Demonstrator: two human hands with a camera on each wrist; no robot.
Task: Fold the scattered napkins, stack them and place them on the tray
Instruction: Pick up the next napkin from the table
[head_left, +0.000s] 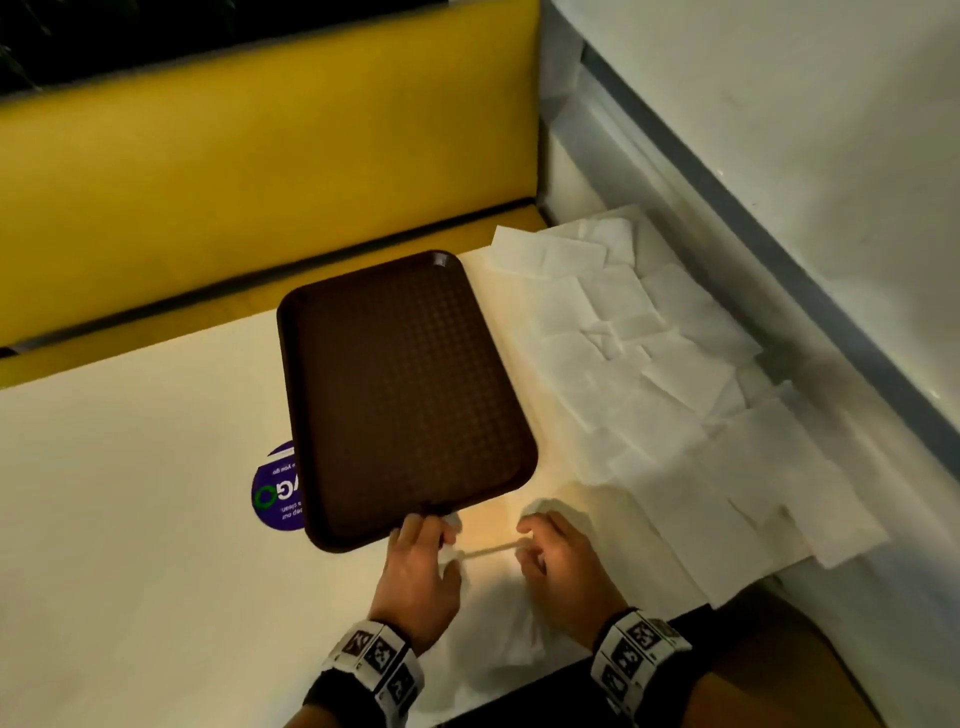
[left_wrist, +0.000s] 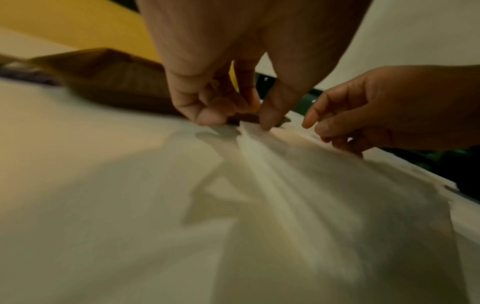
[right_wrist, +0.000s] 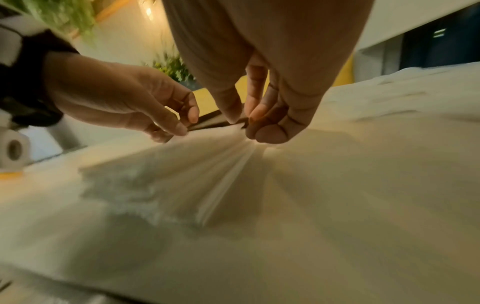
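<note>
Napkins (head_left: 649, 374), thin white paper sheets, mostly rectangular w/ fold creases, lie scattered and overlapping in a long band down the right side of the head frame, from upper centre-right to lower right, on the pale smooth counter (head_left: 130, 493). Yellow bench (head_left: 234, 171), smooth padded back, fills the upper left. Tray (head_left: 405, 395): dark brown plastic, rounded-corner rectangle w/ raised rim and a grid-textured floor, sits mid-frame just left of the napkin band; nothing lies in it. It partly covers a round purple sticker (head_left: 275, 493) on the counter at its lower-left edge.

Held napkin (head_left: 493, 618), one soft white sheet, blurred, is at bottom centre of the head view, near edge of the tray, its upper edge lifted and stretched between both hands while the rest drapes on the counter. Wrist views show it fanned into fine creases below the fingertips.

Left hand (head_left: 421, 561), palm down, fingers curled; thumb and fingertips pinch the napkin's left top corner, touching the tray's near rim. Right hand (head_left: 561, 561), same pose, grip pinching the right top corner. Both wrists wear bands (head_left: 379, 660) w/ black-and-white markers. Roll of tissue (right_wrist: 14, 151) at left edge of right-wrist view.
</note>
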